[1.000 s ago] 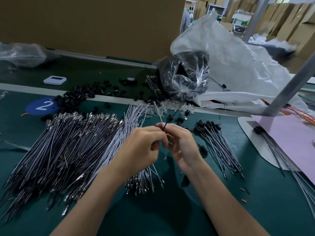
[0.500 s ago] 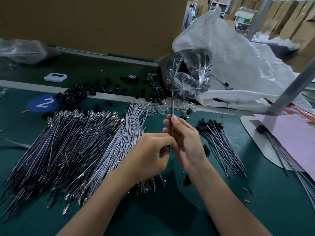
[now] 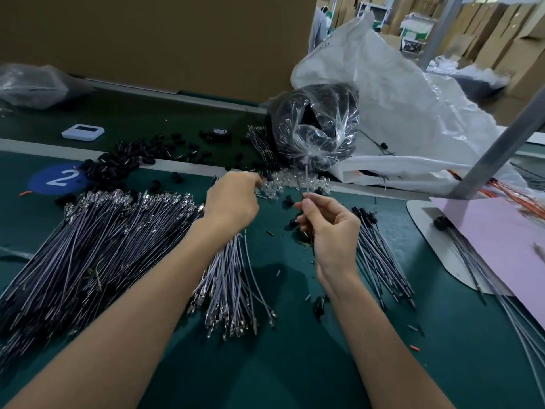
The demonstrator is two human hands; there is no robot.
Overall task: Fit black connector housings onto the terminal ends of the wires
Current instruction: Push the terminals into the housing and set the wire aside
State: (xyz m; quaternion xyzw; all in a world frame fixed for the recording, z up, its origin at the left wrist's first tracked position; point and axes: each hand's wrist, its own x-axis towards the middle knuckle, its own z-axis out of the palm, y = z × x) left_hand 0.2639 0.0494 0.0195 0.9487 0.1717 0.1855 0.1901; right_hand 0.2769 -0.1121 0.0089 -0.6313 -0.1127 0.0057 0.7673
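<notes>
My right hand [image 3: 330,234] pinches a thin wire [image 3: 307,180] and holds it upright above the green table [image 3: 295,364]. My left hand [image 3: 233,202] reaches away from it to the small clear parts [image 3: 274,187] near the white strip; its fingertips are hidden, so I cannot tell whether they hold anything. A big heap of bare wires [image 3: 97,240] lies at the left, with a smaller bunch [image 3: 233,281] under my left forearm. Wires with black housings fitted [image 3: 380,255] lie to the right of my right hand. Loose black housings [image 3: 124,163] are scattered at the back left.
A clear bag of black parts [image 3: 318,128] and a large white sack [image 3: 413,107] stand behind the hands. A pink sheet [image 3: 501,246] on a white board, with more wires on it, lies at the right. A grey post [image 3: 501,143] slants at the right. A white device [image 3: 83,131] sits back left.
My left hand has let go of the wire and moved up and left to the clear parts. My right hand still holds the wire upright.
</notes>
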